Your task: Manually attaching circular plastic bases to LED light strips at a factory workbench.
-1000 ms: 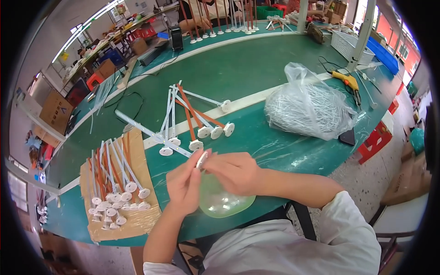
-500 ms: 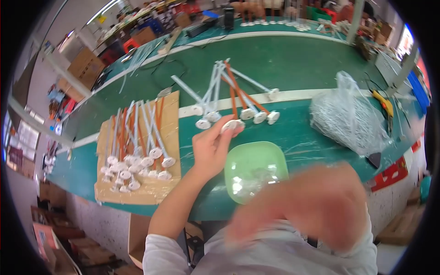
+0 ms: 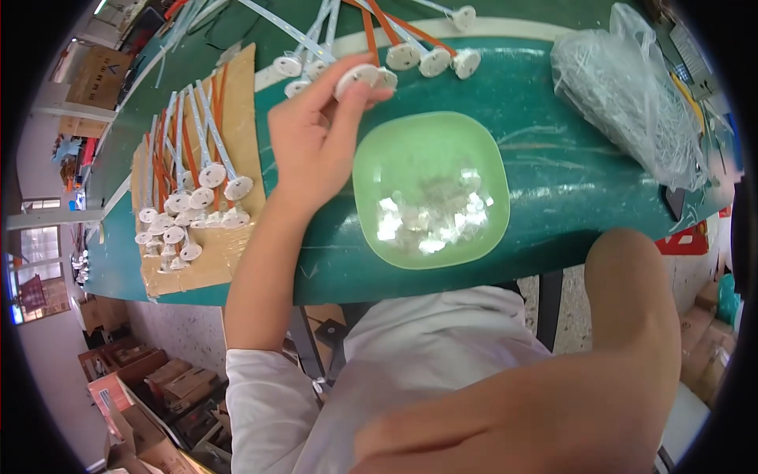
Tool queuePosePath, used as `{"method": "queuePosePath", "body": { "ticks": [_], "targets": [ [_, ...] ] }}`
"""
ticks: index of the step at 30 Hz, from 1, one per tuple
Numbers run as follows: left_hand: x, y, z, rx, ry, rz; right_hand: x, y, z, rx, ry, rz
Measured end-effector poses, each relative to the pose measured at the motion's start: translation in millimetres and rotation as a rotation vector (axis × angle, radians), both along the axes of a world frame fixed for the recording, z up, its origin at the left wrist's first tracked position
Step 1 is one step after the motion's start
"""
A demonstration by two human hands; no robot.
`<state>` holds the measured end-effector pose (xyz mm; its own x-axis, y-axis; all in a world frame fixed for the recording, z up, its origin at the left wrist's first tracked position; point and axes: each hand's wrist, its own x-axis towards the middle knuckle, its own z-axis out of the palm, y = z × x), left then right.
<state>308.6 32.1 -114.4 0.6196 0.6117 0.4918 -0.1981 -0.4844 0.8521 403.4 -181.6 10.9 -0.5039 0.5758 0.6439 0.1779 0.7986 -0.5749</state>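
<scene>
My left hand (image 3: 312, 142) is closed, pinching a white round disc (image 3: 357, 77) between thumb and fingers. Another white disc (image 3: 386, 78) shows just behind it, against the fingertips. Beside this hand, a light green square bowl (image 3: 430, 146) holds small shiny clear flakes (image 3: 446, 225). My right hand (image 3: 474, 419) is raised close to the camera at the bottom, over my shirt, with its elbow bent out to the right. Its fingers are blurred and partly cut off, so I cannot make out anything in them.
On the left, a cardboard sheet (image 3: 241, 103) bears several white and orange strips with round white bases (image 3: 181, 201). More such strips (image 3: 371, 28) lie beyond my left hand. A clear plastic bag (image 3: 624, 95) of thin white pieces sits at the right on the green tabletop (image 3: 545, 142).
The view has tilted down, so the table things sit higher in it. My right hand has moved down and left in the view, nearer the camera. My left hand keeps its pinch on the disc.
</scene>
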Motion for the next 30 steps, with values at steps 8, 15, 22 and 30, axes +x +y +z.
{"method": "queuePosePath", "body": {
  "ticks": [8, 15, 22, 30],
  "targets": [
    [-14.5, 14.5, 24.1, 0.303, 0.221, 0.020, -3.2, -8.9, -1.0, 0.090, -0.025, 0.015],
    [-133.9, 83.7, 121.7, 0.545, 0.661, 0.186, 7.4, 16.6, 8.1, 0.160, -0.175, -0.130],
    [-232.2, 133.5, 121.7, 0.489, 1.006, 0.384, 37.0, 40.5, -2.2, 0.156, -0.463, -0.412],
    [-250.0, 98.0, 116.4, 0.640, 1.197, 0.515, 53.6, 47.4, 28.4, 0.183, -0.418, -0.684]
  ]
}}
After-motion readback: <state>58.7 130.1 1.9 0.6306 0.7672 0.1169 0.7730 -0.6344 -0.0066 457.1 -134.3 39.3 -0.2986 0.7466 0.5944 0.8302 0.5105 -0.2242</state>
